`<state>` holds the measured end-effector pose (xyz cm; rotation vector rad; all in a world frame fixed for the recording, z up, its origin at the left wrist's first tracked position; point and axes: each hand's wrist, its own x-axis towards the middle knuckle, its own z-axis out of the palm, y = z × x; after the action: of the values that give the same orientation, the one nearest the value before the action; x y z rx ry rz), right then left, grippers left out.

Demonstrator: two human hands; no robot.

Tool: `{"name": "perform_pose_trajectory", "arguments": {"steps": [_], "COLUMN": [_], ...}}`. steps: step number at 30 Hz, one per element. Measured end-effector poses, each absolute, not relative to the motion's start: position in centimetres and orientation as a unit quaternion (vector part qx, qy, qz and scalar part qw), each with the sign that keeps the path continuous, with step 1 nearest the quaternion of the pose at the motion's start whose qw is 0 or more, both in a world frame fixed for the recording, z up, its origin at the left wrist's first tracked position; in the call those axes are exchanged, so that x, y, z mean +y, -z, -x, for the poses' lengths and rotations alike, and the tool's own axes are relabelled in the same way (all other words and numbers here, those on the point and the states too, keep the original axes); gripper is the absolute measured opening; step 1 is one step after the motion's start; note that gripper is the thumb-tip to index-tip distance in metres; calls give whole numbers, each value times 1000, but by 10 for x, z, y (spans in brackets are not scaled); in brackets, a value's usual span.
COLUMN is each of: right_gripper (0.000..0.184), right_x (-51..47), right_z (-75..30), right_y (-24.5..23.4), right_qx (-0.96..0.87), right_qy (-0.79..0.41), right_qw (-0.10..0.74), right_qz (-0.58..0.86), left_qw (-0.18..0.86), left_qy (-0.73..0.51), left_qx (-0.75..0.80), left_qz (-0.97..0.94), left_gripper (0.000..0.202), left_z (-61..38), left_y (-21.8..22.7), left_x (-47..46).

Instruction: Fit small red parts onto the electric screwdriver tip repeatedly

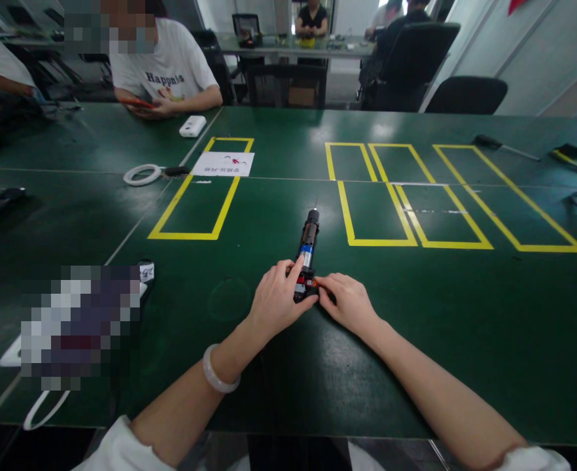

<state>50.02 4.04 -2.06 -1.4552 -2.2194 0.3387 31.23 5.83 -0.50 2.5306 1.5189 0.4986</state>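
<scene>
On the table (pixel 249 405), both hands (pixel 313 302) pinch the black tool (pixel 307 256).

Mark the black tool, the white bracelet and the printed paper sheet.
black tool (pixel 309 235), head view, on its barrel above the blue band.
white bracelet (pixel 216 381), head view, on the band's lower curve at the left wrist.
printed paper sheet (pixel 223 163), head view, on its middle.

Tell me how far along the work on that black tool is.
Done: the black tool lies on the green table, outside the yellow taped boxes. In hand: the left hand holds its near end, one finger along the body, while the right hand pinches the red part there. Left: hard to judge; both hands are on it, so it looks unfinished.
</scene>
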Motion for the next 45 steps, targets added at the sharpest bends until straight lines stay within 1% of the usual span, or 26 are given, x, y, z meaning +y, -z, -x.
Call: {"name": "perform_pose_trajectory", "arguments": {"steps": [5, 11, 18, 23, 28, 36, 40, 43, 45], "right_gripper": [29, 30, 27, 26, 25, 25, 24, 24, 25], "right_x": [41, 45, 50, 51, 52, 52, 52, 53, 53], "right_z": [-502, -506, -511, -512, -512, -513, -513, -513, -513], "right_y": [19, 17, 22, 26, 28, 29, 30, 30, 29], "right_qx": [-806, -773, -762, -759, -759, -763, -763, -763, -763], "right_qy": [-139, -222, -237, -246, -248, -246, -247, -248, -248], "right_qw": [228, 295, 329, 333, 332, 329, 330, 330, 328], "right_qz": [528, 516, 506, 503, 502, 498, 498, 498, 498], "left_qw": [43, 12, -13, -44, -42, -39, -64, -102, -109], "left_qy": [-151, -136, -92, -31, 16, 25, 12, -21, -36], "left_qx": [532, 544, 531, 559, 627, 702, 713, 704, 703], "left_qz": [-832, -828, -843, -827, -778, -710, -698, -702, -701], "left_gripper": [72, 67, 68, 65, 67, 71, 64, 56, 48], "left_z": [-321, -325, -306, -270, -216, -136, -124, -131, -138], "left_y": [5, 3, -6, -13, -13, -6, -6, -9, -11], "left_x": [62, 65, 67, 79, 103, 130, 128, 123, 121]}}
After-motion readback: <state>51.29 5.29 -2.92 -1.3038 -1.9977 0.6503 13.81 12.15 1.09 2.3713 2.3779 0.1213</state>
